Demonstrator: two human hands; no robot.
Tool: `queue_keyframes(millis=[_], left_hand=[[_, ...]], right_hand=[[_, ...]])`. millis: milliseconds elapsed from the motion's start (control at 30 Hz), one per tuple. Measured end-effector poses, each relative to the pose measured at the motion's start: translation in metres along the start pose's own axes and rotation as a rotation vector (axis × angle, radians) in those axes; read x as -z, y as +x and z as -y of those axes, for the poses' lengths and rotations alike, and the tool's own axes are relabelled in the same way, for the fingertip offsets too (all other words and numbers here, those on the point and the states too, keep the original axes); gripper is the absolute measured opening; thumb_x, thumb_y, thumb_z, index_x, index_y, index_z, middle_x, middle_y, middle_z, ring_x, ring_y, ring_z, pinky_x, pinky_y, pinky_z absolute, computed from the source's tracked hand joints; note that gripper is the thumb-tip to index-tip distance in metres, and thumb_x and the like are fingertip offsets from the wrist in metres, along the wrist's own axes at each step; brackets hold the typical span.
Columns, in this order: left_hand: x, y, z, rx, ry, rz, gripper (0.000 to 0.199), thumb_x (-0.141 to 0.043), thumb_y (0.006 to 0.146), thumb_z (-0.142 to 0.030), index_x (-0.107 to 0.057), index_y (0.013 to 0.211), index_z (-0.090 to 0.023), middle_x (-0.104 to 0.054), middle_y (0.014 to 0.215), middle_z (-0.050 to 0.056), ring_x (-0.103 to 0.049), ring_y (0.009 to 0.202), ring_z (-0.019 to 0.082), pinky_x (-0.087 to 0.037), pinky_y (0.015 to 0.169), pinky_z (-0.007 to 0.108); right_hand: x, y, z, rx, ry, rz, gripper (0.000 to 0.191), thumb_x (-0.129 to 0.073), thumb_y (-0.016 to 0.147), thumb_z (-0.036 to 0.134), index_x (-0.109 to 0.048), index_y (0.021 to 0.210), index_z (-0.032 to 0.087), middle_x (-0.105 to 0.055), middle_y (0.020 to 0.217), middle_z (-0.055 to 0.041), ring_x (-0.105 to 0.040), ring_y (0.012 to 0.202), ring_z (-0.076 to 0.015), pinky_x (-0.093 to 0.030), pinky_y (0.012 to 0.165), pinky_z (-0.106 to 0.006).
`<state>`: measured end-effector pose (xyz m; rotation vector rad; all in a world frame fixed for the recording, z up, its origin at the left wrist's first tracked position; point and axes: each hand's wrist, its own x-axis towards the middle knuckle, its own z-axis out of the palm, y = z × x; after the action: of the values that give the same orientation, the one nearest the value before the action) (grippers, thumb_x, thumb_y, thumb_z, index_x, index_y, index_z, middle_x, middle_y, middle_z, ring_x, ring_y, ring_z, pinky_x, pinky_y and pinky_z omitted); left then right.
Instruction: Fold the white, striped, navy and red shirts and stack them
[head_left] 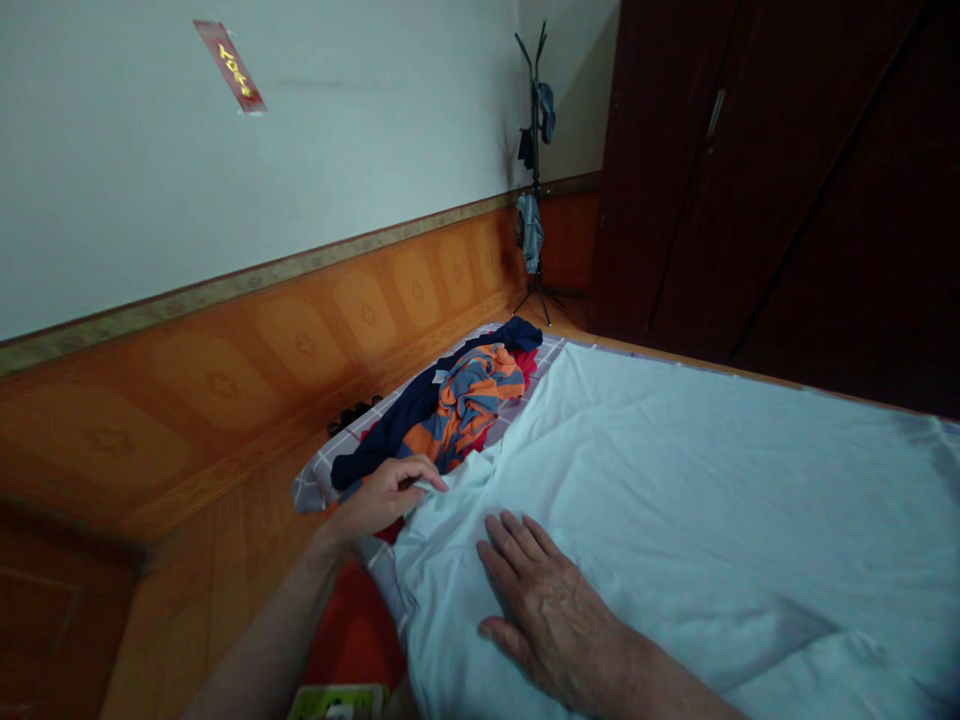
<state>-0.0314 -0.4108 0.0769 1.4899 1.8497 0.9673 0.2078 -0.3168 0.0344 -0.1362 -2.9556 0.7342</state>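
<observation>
A large pale blue-white sheet point(675, 470) lies spread over the bed, with loose wrinkles across it. My left hand point(394, 492) pinches the sheet's left edge between thumb and fingers, lifting a small fold there. Flat on the sheet, just to the right, rests my right hand point(541, 597), its fingers stretched out and holding nothing. Right beyond my left hand is a heap of clothes: an orange and grey striped garment point(469, 400) lying on a dark navy one point(397, 425), with bits of red showing beneath.
A checked grey bed cover point(311, 485) shows along the left edge. Dark shoes point(352, 412) lie on the floor by the wall. A black coat stand point(535, 170) with clothes stands in the corner, beside a dark wardrobe point(750, 200). Something red point(354, 630) is below my left arm.
</observation>
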Motion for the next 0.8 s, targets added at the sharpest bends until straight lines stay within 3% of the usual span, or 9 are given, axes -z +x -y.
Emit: queue_keyframes(millis=[100,167,333,467,533,700,800], left_hand=[[-0.007,-0.003,-0.011,-0.057,0.163,0.182,0.019,-0.054,0.075,-0.021,-0.071,0.083,-0.020,-0.063,0.094,0.005,-0.059,0.092,0.019,-0.042,0.087,0.028],[-0.013,-0.003,-0.014,-0.023,0.229,0.175,0.017,-0.056,0.074,-0.021,-0.069,0.084,-0.022,-0.063,0.095,0.003,-0.058,0.094,0.019,-0.041,0.088,0.028],[-0.027,0.000,-0.013,-0.022,0.331,-0.026,0.025,-0.061,0.070,-0.018,-0.063,0.094,-0.022,-0.063,0.094,0.003,-0.057,0.093,0.021,-0.042,0.084,0.028],[-0.034,0.004,-0.010,-0.052,0.392,-0.042,0.026,-0.062,0.071,-0.022,-0.065,0.097,-0.024,-0.065,0.092,0.003,-0.058,0.091,0.022,-0.041,0.083,0.029],[-0.031,0.008,-0.004,-0.002,0.331,-0.097,0.014,-0.058,0.074,-0.025,-0.066,0.085,-0.022,-0.065,0.082,0.002,-0.059,0.082,0.021,-0.042,0.076,0.028],[-0.007,0.024,0.029,0.141,0.077,-0.500,0.019,-0.056,0.073,-0.036,-0.059,0.075,-0.017,-0.061,0.070,0.000,-0.056,0.065,0.016,-0.042,0.060,0.025],[0.001,0.027,0.048,0.168,0.040,-0.525,0.023,-0.059,0.069,-0.036,-0.061,0.079,-0.016,-0.063,0.072,0.002,-0.058,0.066,0.017,-0.044,0.061,0.025]], right_hand=[[-0.003,0.000,-0.002,0.011,0.002,-0.025,0.061,-0.050,0.088,0.043,-0.039,0.140,0.013,-0.027,0.148,-0.0170,-0.018,0.138,-0.0323,-0.018,0.113,-0.051],[-0.005,-0.001,-0.003,0.017,0.006,-0.047,0.061,-0.048,0.089,0.045,-0.039,0.140,0.014,-0.029,0.148,-0.0164,-0.018,0.138,-0.0317,-0.018,0.113,-0.050],[-0.005,-0.001,-0.003,0.007,0.013,-0.036,0.063,-0.044,0.090,0.050,-0.039,0.141,0.014,-0.028,0.149,-0.0159,-0.019,0.138,-0.0317,-0.017,0.113,-0.049],[-0.004,-0.001,-0.002,-0.001,0.019,-0.029,0.064,-0.041,0.090,0.052,-0.039,0.140,0.012,-0.030,0.148,-0.0170,-0.019,0.138,-0.0319,-0.016,0.113,-0.048],[-0.003,-0.001,-0.002,0.001,0.019,-0.026,0.065,-0.040,0.090,0.053,-0.040,0.140,0.012,-0.030,0.148,-0.0175,-0.019,0.138,-0.0322,-0.017,0.113,-0.049],[-0.004,-0.001,-0.003,0.007,0.016,-0.030,0.065,-0.042,0.090,0.053,-0.038,0.141,0.013,-0.024,0.149,-0.0174,-0.017,0.138,-0.0318,-0.016,0.113,-0.050],[-0.004,-0.002,-0.002,0.007,0.017,-0.025,0.065,-0.041,0.091,0.053,-0.038,0.141,0.012,-0.023,0.149,-0.0182,-0.017,0.138,-0.0319,-0.017,0.113,-0.050]])
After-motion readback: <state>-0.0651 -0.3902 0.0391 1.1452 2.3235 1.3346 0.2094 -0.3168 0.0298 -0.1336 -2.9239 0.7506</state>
